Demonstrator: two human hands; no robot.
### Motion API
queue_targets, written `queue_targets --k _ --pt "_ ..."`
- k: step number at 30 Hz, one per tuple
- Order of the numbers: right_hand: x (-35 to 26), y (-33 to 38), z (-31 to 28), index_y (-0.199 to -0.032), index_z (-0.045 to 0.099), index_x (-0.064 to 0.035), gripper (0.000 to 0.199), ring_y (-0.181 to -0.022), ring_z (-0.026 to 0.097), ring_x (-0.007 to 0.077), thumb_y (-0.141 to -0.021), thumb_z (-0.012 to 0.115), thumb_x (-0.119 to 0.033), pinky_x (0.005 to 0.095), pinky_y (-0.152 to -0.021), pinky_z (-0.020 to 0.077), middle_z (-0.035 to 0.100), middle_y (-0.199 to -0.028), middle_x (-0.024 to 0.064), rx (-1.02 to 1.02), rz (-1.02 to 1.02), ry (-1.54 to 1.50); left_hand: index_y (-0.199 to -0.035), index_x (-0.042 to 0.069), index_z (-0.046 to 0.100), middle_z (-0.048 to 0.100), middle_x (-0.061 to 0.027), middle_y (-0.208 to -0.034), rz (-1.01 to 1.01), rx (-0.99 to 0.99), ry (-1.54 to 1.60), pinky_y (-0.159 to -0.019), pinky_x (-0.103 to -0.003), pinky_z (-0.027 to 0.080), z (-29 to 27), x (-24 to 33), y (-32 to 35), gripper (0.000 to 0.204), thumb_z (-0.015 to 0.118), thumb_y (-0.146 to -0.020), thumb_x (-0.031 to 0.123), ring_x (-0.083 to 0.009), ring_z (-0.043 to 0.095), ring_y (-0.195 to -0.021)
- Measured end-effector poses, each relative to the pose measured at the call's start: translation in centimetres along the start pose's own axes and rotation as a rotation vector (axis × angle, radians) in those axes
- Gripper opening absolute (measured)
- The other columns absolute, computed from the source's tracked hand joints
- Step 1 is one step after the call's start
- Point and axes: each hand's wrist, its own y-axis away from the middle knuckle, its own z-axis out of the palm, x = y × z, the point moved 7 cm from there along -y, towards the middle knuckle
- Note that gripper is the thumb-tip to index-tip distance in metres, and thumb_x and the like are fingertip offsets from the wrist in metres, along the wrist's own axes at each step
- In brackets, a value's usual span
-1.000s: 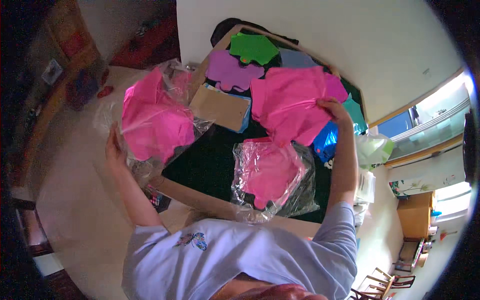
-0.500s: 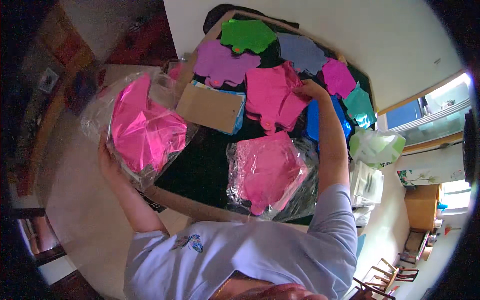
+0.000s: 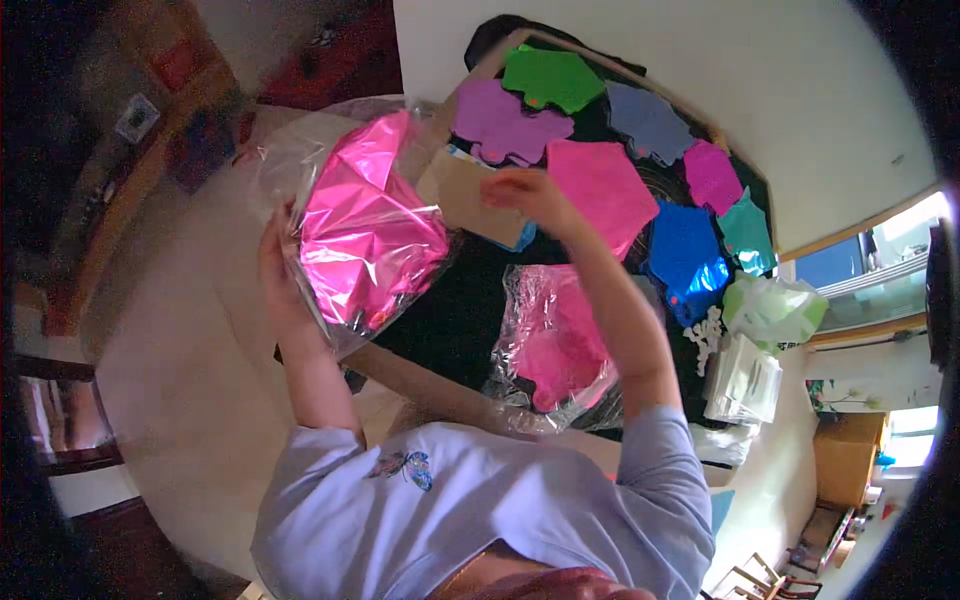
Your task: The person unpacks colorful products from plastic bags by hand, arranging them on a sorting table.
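My left hand is closed on the left edge of a clear plastic bag, held up beyond the table's left edge. Inside the bag lie shiny pink foil sheets, creased and angular. My right hand is in the air over a brown cardboard piece, blurred by motion; its fingers look loosely apart, with nothing visible in them. Right of it lies a matte pink stack of cut sheets, flat on the table. Closer to me, another pink stack sits in crinkled clear plastic, partly behind my right forearm.
The dark-topped table also carries green, purple, grey-blue, magenta, blue and teal stacks. Plastic bags and white packets are at the right edge.
My right hand has let go of the matte pink stack and moved left over the cardboard. The stack now lies flat. My view has shifted, and the held bag appears farther right.
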Motion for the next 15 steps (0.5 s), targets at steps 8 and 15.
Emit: queue_targets --k 8,15 --pt "1.7 0.4 9.4 -0.109 0.053 -0.0024 0.032 -0.090 0.056 0.0140 -0.082 0.059 -0.018 0.0272 -0.077 0.0472 0.058 -0.100 0.0046 -0.119 0.339 -0.539 -0.107 -0.002 0.050 0.057 -0.0106 -0.099 -0.320 -0.034 0.443 -0.078 -0.029 0.048 -0.1 -2.8 -0.1 0.029 0.045 -0.090 0.021 -0.0169 0.058 -0.086" --pt "-2.5 2.1 6.0 -0.110 0.052 -0.0056 0.029 -0.089 0.056 0.0127 -0.083 0.055 -0.016 0.0265 -0.073 0.0477 0.057 -0.098 0.0040 -0.020 0.230 -0.741 -0.101 0.000 0.055 0.054 -0.0005 -0.072 -0.481 0.106 0.424 -0.055 -0.017 0.039 -0.4 -5.8 -1.2 0.027 0.053 -0.086 0.023 -0.0060 0.051 -0.063"
